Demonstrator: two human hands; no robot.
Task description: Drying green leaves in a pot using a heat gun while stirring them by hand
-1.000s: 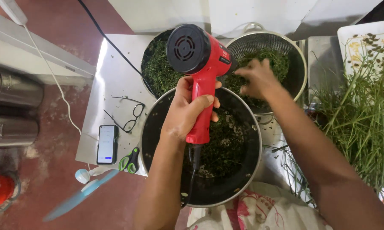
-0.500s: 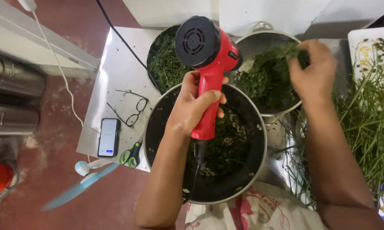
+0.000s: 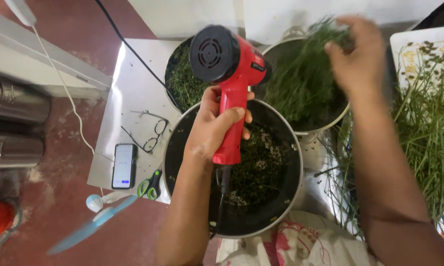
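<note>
At the far left, two steel cylinders (image 3: 13,128) are seen lying beside the table, with a white cable (image 3: 59,83) running past them; on the steel table (image 3: 128,74) a phone (image 3: 124,166), a pair of spectacles (image 3: 150,130) and green-handled scissors (image 3: 149,184) are laid near the edge. The red heat gun (image 3: 229,74) is held upright over the large dark pan (image 3: 182,162), its handle wrapped tightly by the left hand (image 3: 214,130), much as it was a second ago. Chopped dried herb (image 3: 259,162) is spread in that pan, and a second pan of greens (image 3: 185,83) is partly hidden behind the gun. What has changed lies further right: the right hand (image 3: 357,64), which was down at the rim of the steel pot (image 3: 325,125) a second ago, has been lifted above it, and a tuft of fresh green sprigs (image 3: 315,64) is pinched in its fingers, though blur keeps the exact hold from being told. The herb is thus judged to be in transfer. At the far right, long loose stems (image 3: 428,123) are heaped against a white tray (image 3: 419,44), crowding the forearm's path.
</note>
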